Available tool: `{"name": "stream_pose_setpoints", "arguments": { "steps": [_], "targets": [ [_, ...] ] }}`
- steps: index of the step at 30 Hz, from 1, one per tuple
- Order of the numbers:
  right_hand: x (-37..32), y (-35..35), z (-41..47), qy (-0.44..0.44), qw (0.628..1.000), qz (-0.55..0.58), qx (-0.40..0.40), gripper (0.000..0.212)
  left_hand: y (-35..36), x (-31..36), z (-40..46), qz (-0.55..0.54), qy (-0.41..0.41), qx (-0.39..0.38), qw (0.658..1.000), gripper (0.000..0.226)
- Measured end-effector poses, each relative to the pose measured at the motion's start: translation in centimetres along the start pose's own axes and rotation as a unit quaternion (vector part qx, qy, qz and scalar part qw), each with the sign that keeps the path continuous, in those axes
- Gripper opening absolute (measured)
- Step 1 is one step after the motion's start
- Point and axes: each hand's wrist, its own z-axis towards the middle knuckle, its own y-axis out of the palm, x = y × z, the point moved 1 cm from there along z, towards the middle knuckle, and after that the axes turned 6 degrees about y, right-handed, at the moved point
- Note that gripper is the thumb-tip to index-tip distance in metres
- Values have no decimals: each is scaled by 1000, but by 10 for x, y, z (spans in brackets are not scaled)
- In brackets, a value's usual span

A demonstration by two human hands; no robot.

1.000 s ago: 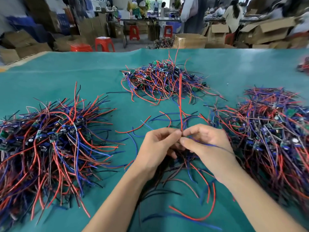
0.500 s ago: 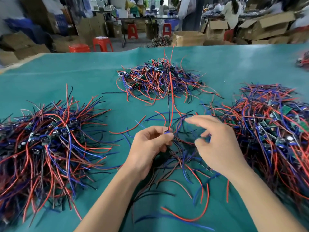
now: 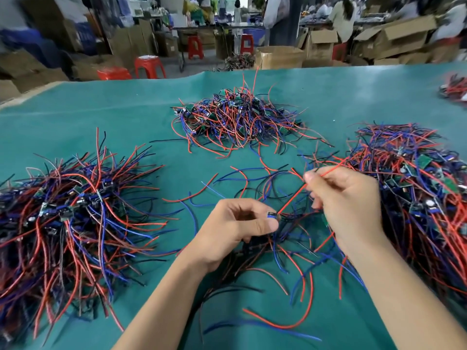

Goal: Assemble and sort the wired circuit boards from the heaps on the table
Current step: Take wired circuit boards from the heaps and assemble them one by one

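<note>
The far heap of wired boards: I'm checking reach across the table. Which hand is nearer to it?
Right. The right hand pinches a red wire closer to the far heap, below it and to its right; the left hand sits lower, nearer the person.

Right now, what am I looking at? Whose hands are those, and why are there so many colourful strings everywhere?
There is no machine here, only a person at work. The camera sits on the person's head and looks down, so you see their own two arms reaching out from the bottom of the picture.

The "strings" are thin wires, red, blue and black, joined to tiny circuit boards. They lie in heaps on a green table: one heap on the left, one at the far middle and one on the right. Some loose wires lie spread under the hands.

The left hand pinches a small board between thumb and finger. The right hand pinches a red wire that runs from that board up through its fingers.

Behind the table are cardboard boxes and red stools.
</note>
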Motion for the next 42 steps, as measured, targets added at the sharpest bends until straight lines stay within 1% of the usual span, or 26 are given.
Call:
{"name": "stream_pose_setpoints", "arguments": {
  "steps": [3, 5, 7, 8, 10, 11, 12, 13, 14, 15, 17, 18, 19, 21, 23, 26, 27, 29, 31, 32, 33, 35, 36, 38, 40, 42],
  "targets": [
    [-4, -14, 8, -52, 991, -88, 85, 18, 1, 1, 0, 12, 5, -25, 1000, 7],
    [-8, -23, 11, -77, 981, -113, 136, 16, 1, 0, -1, 6, 1, -35, 999, 6],
    [-8, -40, 21, -82, 965, -126, 215, 16, -1, 0, -3, -5, -6, -45, 999, 6],
    [-7, -52, 26, -80, 951, -143, 262, 20, -2, -1, -3, -4, -6, -45, 999, 8],
    [-7, -72, 31, -81, 925, -175, 326, 28, -1, -1, -2, -15, 0, -11, 1000, 10],
    [-8, -73, 27, -95, 921, -173, 335, 28, 0, -2, -1, -25, 4, 17, 1000, 11],
    [-13, -65, 19, -119, 925, -165, 322, 27, 0, -4, 1, -32, 8, 46, 998, 11],
    [-18, -51, 10, -145, 932, -169, 287, 27, 2, -5, 2, -37, 9, 71, 997, 11],
    [-23, -32, -1, -162, 941, -188, 232, 29, 3, -7, 3, -42, 9, 87, 995, 10],
    [-26, -13, -12, -170, 951, -205, 158, 32, 4, -8, 3, -49, 8, 98, 994, 12],
    [-26, 19, -31, -126, 974, -191, 4, 32, 3, -8, 4, -66, 8, 105, 992, 20],
    [-24, 29, -38, -97, 978, -179, -47, 29, 2, -8, 3, -73, 10, 103, 992, 25],
    [-20, 35, -43, -80, 979, -173, -76, 25, 2, -7, 3, -77, 13, 98, 992, 29],
    [-14, 36, -44, -64, 981, -163, -89, 13, 3, -6, 3, -82, 14, 85, 993, 33],
    [-16, 30, -40, -72, 980, -161, -90, 4, 4, -5, 3, -88, 6, 75, 993, 36],
    [-25, 8, -24, -116, 968, -222, -34, 10, 6, -4, 4, -72, -5, 67, 995, 35],
    [-30, -5, -16, -123, 958, -258, -17, 10, 5, -4, 4, -64, -5, 71, 995, 32],
    [-38, -30, 2, -105, 926, -361, -29, 7, 4, -5, 4, -59, -6, 85, 995, 26],
    [-47, -49, 16, -74, 870, -485, -53, 4, 3, -6, 6, -60, -8, 100, 993, 21],
    [-51, -54, 23, -70, 847, -524, -49, 9, 3, -6, 6, -60, -10, 106, 993, 19],
    [-55, -56, 30, -76, 841, -534, -35, 11, 3, -6, 6, -58, -12, 109, 992, 18],
    [-66, -42, 40, -119, 859, -497, -17, 8, 5, -5, 6, -49, -16, 112, 992, 16],
    [-69, -28, 47, -137, 869, -476, -30, 6, 5, -5, 5, -46, -16, 114, 992, 15],
    [-65, 10, 66, -124, 875, -453, -118, 7, 5, -5, 6, -48, -17, 115, 992, 14],
    [-52, 53, 87, -83, 861, -454, -216, 13, 3, -4, 6, -53, -17, 116, 992, 13],
    [-36, 88, 110, -60, 844, -467, -256, 27, 2, -3, 6, -61, -18, 116, 991, 13]
  ]
}}
